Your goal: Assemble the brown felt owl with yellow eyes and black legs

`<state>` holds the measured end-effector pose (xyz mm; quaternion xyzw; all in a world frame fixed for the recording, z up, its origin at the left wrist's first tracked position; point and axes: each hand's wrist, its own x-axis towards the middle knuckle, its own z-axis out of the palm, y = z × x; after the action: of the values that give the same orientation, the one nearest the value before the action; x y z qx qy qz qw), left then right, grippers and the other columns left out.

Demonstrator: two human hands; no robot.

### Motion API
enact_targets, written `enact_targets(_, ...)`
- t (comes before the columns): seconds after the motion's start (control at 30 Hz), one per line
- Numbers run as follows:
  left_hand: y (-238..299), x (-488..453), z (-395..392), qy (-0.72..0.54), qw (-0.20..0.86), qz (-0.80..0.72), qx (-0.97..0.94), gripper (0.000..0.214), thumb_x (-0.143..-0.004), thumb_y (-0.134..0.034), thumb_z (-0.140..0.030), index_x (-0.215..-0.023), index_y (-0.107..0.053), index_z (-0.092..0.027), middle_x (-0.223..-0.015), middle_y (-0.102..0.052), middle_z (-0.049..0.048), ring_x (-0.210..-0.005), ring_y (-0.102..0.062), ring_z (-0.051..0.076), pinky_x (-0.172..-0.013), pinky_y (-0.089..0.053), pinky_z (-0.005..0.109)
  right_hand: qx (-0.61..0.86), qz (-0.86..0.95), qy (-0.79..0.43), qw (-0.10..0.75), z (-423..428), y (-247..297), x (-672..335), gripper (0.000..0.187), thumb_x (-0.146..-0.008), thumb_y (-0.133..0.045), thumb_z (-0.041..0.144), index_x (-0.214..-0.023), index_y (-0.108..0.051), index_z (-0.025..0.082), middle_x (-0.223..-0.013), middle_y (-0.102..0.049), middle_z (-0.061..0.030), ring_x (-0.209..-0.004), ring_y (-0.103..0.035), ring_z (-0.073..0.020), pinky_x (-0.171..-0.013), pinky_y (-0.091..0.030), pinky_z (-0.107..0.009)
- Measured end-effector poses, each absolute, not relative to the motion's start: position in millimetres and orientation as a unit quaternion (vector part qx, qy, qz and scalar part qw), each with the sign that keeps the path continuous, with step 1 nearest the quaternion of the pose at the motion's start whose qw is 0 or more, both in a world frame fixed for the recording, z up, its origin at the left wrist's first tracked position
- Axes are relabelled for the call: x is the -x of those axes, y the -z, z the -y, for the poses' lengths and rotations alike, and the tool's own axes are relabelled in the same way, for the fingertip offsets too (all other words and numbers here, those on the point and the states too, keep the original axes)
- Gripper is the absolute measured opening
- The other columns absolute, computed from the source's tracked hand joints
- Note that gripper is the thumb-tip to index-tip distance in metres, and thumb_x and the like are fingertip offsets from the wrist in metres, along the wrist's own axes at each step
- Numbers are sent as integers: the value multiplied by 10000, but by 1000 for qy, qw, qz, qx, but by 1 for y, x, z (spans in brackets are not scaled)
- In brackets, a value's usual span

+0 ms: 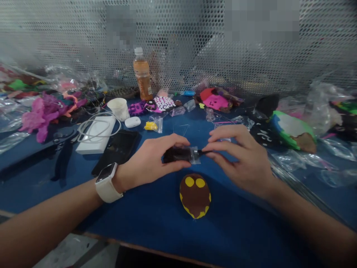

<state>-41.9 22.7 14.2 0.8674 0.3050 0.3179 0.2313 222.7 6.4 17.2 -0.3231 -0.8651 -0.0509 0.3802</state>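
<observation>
My left hand [152, 154] is closed around a small clear plastic packet of black clay [180, 153], thumb below and fingers above. At the packet's right end, my right hand [240, 156] pinches a thin bit of black clay [203, 152] that still joins the packet. Just below the hands, an oval brown clay piece [195, 197] lies flat on the blue table [156, 216]. It carries two yellow discs near its top and a ragged yellow edging round its lower rim.
Behind my left hand are a black phone [117, 149], a white power bank [96, 136] with a coiled cable, a paper cup [118, 108] and a bottle [142, 76]. Pliers [60, 152] lie left. A green-rimmed clay piece [292, 128] and plastic wrappers [295, 160] lie right.
</observation>
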Motion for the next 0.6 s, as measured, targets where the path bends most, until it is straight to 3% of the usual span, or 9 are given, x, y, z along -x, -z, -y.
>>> enact_targets(0.27, -3, 47, -29, -354, 142, -338, -861, 355, -989, -722, -364, -1287, -585, -227, -1250, -694, 48, -1121, -687, 201, -974, -565, 311, 461, 689, -118, 547, -13, -7, -223, 82, -988, -696, 252, -1047, -754, 256, -919, -777, -17, -836, -761, -180, -779, -612, -331)
enact_targets(0.47, 1, 45, -30, -346, 133, -335, -866, 365, -976, -737, -296, -1291, -565, -230, -1269, -672, 48, -1146, -674, 212, -983, -564, 321, 439, 717, -253, 478, -4, -4, -215, 141, -971, -723, 280, -1107, -762, 278, -980, -796, -17, -880, -773, -190, -828, -621, -337)
enact_targets(0.6, 0, 44, -29, -336, 133, -326, -874, 379, -965, -754, -279, -1288, -563, -225, -1252, -673, 51, -1147, -674, 216, -1008, -560, 344, 443, 730, -231, 467, 3, -3, -208, 204, -927, -774, 298, -1127, -741, 275, -1001, -789, -17, -899, -749, -197, -841, -597, -347)
